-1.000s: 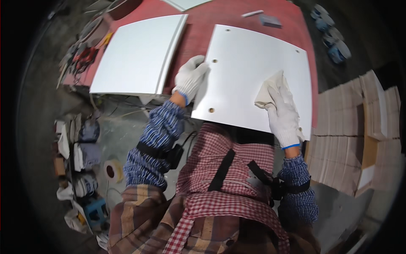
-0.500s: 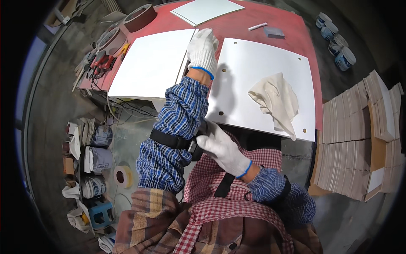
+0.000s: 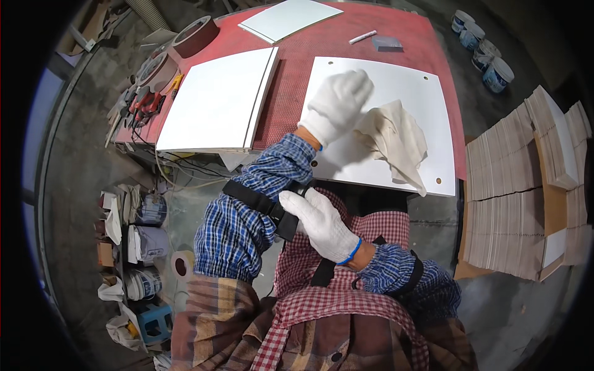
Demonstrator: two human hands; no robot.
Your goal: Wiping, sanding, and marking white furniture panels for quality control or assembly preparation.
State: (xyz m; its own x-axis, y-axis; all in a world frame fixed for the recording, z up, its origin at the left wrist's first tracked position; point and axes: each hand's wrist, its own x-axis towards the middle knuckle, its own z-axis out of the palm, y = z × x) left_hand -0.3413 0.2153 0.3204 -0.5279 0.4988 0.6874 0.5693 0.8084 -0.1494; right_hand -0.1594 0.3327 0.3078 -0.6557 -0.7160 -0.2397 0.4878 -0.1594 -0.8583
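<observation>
My left hand (image 3: 341, 104), in a white knit glove with a blue cuff edge, hovers over the near left part of a white panel (image 3: 396, 86) with holes near its corners. Its fingers look loosely curled, with nothing visible in them. A crumpled cream cloth (image 3: 396, 145) lies on that panel, just right of the hand. My right hand (image 3: 322, 226), gloved the same way, is at my left forearm. It closes on a small black device (image 3: 287, 226) on a black strap (image 3: 247, 196) over the blue checked sleeve; some fingers are hidden.
On the red table (image 3: 365, 18) lie stacked white panels (image 3: 213, 99), another white panel (image 3: 289, 18), a white marker (image 3: 362, 37), a grey block (image 3: 387, 44), tape rolls (image 3: 195, 36) and red-handled tools (image 3: 145, 104). Cardboard stacks (image 3: 504, 185) stand right, buckets (image 3: 498, 75) far right.
My left hand has moved right and nearer, from beside the stacked panels to over the holed panel. My right hand stays at the left forearm, and the view has shifted slightly.
</observation>
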